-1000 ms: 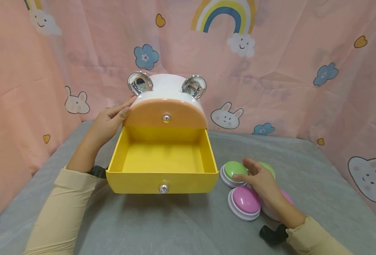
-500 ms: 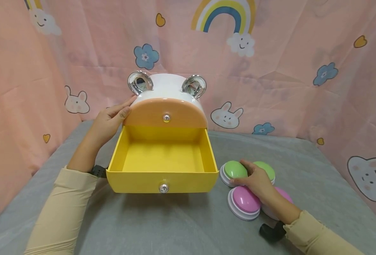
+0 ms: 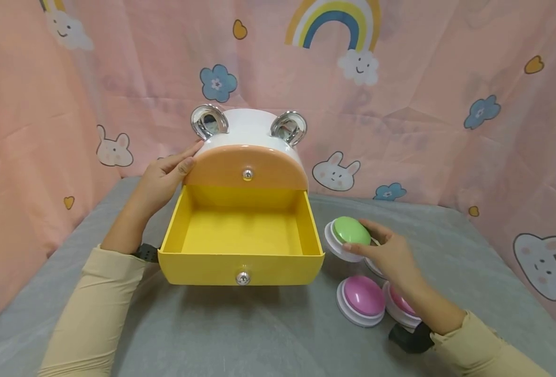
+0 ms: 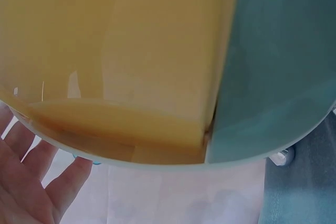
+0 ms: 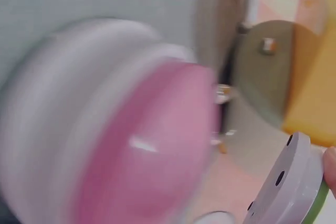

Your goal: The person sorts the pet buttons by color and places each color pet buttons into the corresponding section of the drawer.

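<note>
A white cabinet with silver ears and an orange upper front has its yellow drawer pulled out, nothing inside it. My left hand rests against the cabinet's left side, fingers fairly straight; the left wrist view shows those fingers along its curved edge. On the right, my right hand pinches a round green push button with a white base, tilted and raised off the table beside the drawer. Its underside, with dark holes, shows in the right wrist view.
Two pink push buttons with white bases stand on the grey table nearer the front. Behind my right hand, another button's white base is mostly hidden. A pink printed curtain surrounds the table's back and sides.
My right hand has closed round the left green button and lifted it up and slightly back from the table. The left hand, cabinet and drawer stay as they were.
</note>
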The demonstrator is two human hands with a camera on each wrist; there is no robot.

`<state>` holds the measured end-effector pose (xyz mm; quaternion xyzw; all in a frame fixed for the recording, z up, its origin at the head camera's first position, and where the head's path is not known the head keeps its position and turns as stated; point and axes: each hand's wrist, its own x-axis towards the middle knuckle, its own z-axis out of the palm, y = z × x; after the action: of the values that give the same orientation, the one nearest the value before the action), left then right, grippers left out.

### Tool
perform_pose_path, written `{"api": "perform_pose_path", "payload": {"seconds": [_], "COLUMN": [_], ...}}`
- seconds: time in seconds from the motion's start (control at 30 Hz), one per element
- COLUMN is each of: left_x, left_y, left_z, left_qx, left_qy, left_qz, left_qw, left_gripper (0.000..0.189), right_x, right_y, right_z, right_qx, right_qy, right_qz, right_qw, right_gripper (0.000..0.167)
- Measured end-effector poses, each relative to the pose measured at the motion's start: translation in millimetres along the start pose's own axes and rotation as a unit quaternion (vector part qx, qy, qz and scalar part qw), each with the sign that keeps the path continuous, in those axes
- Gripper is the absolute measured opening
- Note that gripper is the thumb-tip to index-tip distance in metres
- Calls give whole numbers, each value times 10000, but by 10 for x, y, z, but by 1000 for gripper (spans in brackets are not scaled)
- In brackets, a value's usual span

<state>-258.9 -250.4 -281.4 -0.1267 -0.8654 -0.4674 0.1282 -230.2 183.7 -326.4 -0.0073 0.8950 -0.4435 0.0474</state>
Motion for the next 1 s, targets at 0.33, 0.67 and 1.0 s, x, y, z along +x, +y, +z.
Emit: {"api": "perform_pose_path", "payload": {"seconds": [0.33, 0.67, 1.0], "left_x": [11, 6, 3], "left_y": [11, -4, -26], "left_z": [20, 18, 23], "left_qx": [19, 22, -57], "left_qy": [74, 189, 120], "left_qz": [-56, -52, -115], "left_qw": [10000, 9998, 9998], "left_gripper": [48, 48, 49], "right_x": [-151, -228, -182], "right_y": [-503, -924, -1173], "right_z": [-175, -144, 54], "right_qx": [-47, 228, 547], "right_qy": [170, -113, -501], "right_qz": [-462, -689, -873], "right_qw": [9988, 9973, 9934], "right_gripper": [88, 86, 78]}}
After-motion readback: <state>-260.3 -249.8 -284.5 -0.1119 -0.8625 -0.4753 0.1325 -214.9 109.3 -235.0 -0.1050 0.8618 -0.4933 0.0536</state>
